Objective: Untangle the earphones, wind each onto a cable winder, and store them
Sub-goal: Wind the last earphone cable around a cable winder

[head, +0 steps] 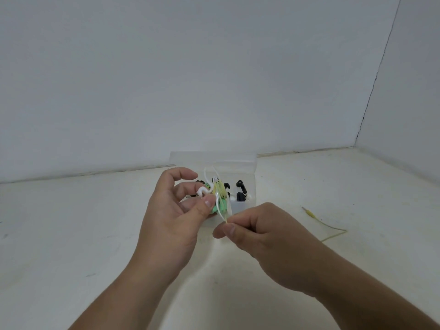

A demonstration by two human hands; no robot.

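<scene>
Green cable winder (220,206) with yellow earphone cable (221,189) wound on it, held above the table (71,234).

The left hand (171,210) pinches the winder between thumb and fingers, just in front of the clear box (245,207). The right hand (259,232) pinches the cable just below it. The cable's plug (309,213) lies on the table to the right, well short of the wall edge.

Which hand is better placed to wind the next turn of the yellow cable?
Right, likely: the right hand pinches the yellow cable just below the green winder, which the left hand holds.
</scene>
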